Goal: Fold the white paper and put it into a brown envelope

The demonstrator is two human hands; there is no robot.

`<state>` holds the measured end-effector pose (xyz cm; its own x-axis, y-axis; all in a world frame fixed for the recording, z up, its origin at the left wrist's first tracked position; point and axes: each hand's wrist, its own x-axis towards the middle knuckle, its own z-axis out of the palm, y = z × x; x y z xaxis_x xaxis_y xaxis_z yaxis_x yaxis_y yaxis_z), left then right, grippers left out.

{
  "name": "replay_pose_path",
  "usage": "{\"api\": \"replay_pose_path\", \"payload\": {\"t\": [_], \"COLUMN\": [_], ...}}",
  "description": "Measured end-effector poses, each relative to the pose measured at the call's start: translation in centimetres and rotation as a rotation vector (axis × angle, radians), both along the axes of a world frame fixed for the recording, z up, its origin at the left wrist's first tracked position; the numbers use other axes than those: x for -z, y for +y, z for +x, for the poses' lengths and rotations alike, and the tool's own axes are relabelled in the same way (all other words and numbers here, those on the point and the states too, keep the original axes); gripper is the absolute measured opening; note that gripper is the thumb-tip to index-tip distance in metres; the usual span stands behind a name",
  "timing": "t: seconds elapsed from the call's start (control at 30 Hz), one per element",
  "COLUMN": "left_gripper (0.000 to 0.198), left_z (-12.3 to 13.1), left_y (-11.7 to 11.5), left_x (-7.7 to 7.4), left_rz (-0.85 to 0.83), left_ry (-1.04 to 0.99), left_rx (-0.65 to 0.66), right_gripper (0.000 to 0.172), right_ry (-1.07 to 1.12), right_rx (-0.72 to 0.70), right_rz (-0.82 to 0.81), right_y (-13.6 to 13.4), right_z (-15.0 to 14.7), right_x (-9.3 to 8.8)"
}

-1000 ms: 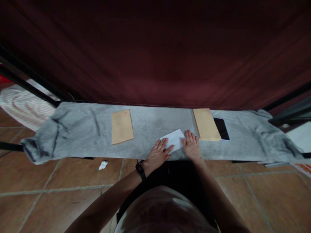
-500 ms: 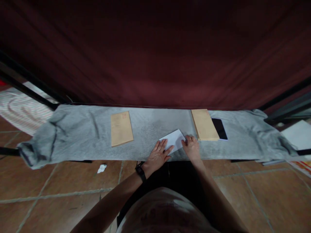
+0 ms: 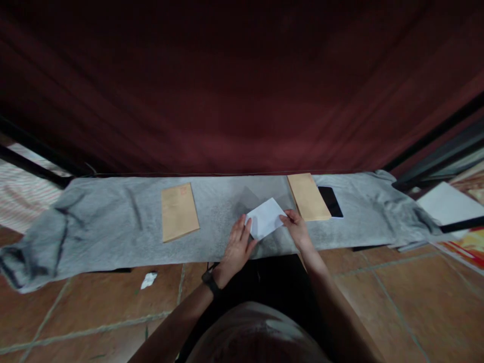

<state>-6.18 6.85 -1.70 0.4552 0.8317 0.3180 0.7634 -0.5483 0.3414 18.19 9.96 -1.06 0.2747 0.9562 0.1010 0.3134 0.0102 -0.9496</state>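
Observation:
A folded white paper (image 3: pixel 266 218) is between my hands, a little above the grey cloth. My right hand (image 3: pixel 297 227) pinches its right corner between thumb and fingers. At the paper's left edge is my left hand (image 3: pixel 238 247), its thumb apart from the fingers, which touch the edge; a dark watch is on that wrist. A brown envelope (image 3: pixel 179 213) lies flat to the left. To the right of the paper sits a stack of brown envelopes (image 3: pixel 309 197), partly over a dark phone (image 3: pixel 331 201).
Grey cloth (image 3: pixel 124 217) covers the long narrow surface, with a dark red curtain (image 3: pixel 234 101) behind it. A crumpled white scrap (image 3: pixel 148 280) lies on the tiled floor. At the far right are a white sheet (image 3: pixel 449 203) and a colourful printed item (image 3: pixel 469 244).
The white paper has risen off the cloth, its right corner now in my right hand's grip. My left hand has slid from its top to its left edge. The view has shifted slightly.

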Motion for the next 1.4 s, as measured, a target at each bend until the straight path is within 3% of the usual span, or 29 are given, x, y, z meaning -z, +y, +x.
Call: {"api": "replay_pose_path", "payload": {"t": [0.13,0.27,0.43,0.63,0.77,0.9,1.0,1.1,1.27,1.4], "left_gripper": [0.074,0.044,0.056,0.063,0.046,0.037,0.034,0.042,0.056,0.064], "left_z": [-0.1,-1.0,-1.9,-1.0,0.1,0.6,0.9,2.0,3.9,3.2], "left_y": [2.6,4.9,3.8,1.0,0.0,-0.5,-0.4,0.1,1.6,1.9], "left_x": [-1.6,-2.6,-2.4,0.3,1.0,0.4,-0.3,-0.4,0.9,1.7], "left_rz": [0.022,-0.022,0.097,0.084,0.111,0.098,0.038,-0.002,-0.050,-0.036], "left_ry": [-0.272,-0.284,0.025,0.255,0.314,0.280,0.208,0.149,0.161,0.195], "left_rx": [-0.217,-0.057,0.040,0.109,0.145,0.123,0.096,0.085,0.045,0.031], "right_gripper": [0.031,0.021,0.019,0.034,0.040,0.044,0.048,0.051,0.054,0.054], "right_ry": [0.149,0.211,0.129,-0.178,-0.446,-0.736,-0.904,-0.989,-1.050,-1.074], "right_rx": [-0.061,-0.150,-0.092,0.102,-0.062,-0.246,-0.253,-0.257,-0.252,-0.232], "right_rz": [0.029,0.121,0.160,0.083,0.164,0.181,0.176,0.184,0.210,0.197], "right_y": [-0.1,0.0,0.6,-0.5,-2.4,-4.0,-4.8,-5.1,-5.2,-5.6], "right_z": [-0.2,-0.6,-0.5,-0.3,-2.6,-5.8,-6.8,-6.8,-6.3,-5.9], "right_x": [-2.5,-3.6,-1.5,1.9,2.8,3.3,3.8,4.2,4.6,4.4]}}
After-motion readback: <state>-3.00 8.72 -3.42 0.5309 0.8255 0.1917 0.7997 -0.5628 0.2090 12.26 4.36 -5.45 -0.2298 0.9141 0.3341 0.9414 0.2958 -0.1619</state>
